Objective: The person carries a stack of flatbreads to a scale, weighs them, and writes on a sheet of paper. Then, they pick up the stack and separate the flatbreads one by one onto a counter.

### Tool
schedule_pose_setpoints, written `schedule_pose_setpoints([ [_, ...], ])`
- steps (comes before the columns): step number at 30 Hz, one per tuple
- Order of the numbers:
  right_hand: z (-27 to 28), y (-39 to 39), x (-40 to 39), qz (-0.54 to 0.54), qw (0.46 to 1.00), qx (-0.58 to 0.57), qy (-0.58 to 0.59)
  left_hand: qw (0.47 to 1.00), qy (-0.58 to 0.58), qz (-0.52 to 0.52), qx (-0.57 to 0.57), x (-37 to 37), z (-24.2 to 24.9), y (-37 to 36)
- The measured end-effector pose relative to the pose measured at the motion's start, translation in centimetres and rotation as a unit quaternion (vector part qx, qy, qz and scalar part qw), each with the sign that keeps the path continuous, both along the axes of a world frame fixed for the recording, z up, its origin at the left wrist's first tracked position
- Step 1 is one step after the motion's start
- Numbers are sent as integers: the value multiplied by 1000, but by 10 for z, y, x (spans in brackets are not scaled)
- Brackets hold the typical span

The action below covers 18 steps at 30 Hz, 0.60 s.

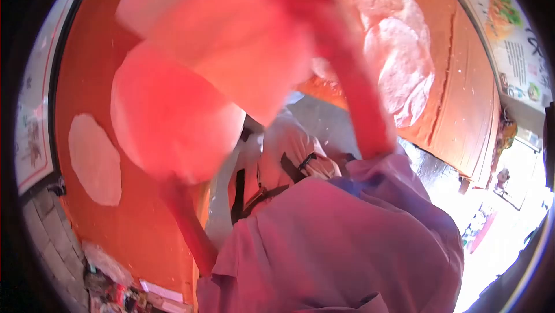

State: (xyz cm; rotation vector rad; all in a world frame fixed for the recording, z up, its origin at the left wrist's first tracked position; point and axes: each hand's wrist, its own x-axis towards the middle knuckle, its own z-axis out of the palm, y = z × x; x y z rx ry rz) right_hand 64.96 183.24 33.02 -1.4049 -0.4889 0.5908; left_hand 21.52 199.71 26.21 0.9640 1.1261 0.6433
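A thin round dough sheet [173,110], pale and lit pinkish red, is held up by its near edge in my left hand [172,184]; most of those fingers are hidden by it. My right arm reaches up and forward, and my right hand [303,9] grips the edge of a second large thin sheet [231,41], smeared by motion. This second sheet partly overlaps the first. Several wrinkled round sheets [396,70] lie overlapping on the orange surface to the right of my right arm. One more flat oval sheet [95,159] lies alone at the left.
An orange-covered table [139,238] stretches along the left, with an orange surface [457,110] at the right. Printed food posters [517,35] line the far right. Grey blocks [55,238] and clutter [121,295] are at lower left. Pale cloth with dark straps [289,162] shows below.
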Motion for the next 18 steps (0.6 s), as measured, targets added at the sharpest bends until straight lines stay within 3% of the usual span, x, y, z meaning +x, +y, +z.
schedule_pose_setpoints([
  [1, 15, -40, 29, -58, 998, 28, 1, 1000, -3, -2, -19, -5, -6, 3],
  [2, 61, -71, 42, -144, 966, 149, 156, 999, -6, -3, -38, -11, -11, 6],
  [4, 117, -124, 59, -202, 967, 107, 108, 998, 28, -13, -62, -23, -25, 21],
  [7, 160, -180, 78, -283, 957, 42, 51, 997, 10, 43, -62, 5, 1, 17],
  [10, 167, -235, 140, -269, 962, -40, 38, 998, -17, 37, -45, 20, 4, 11],
  [15, 132, -274, 296, -206, 978, -36, -19, 999, 11, 24, -27, 29, 3, 20],
  [18, 124, -294, 370, -236, 971, -26, -18, 999, 16, 10, -41, 38, 14, 17],
])
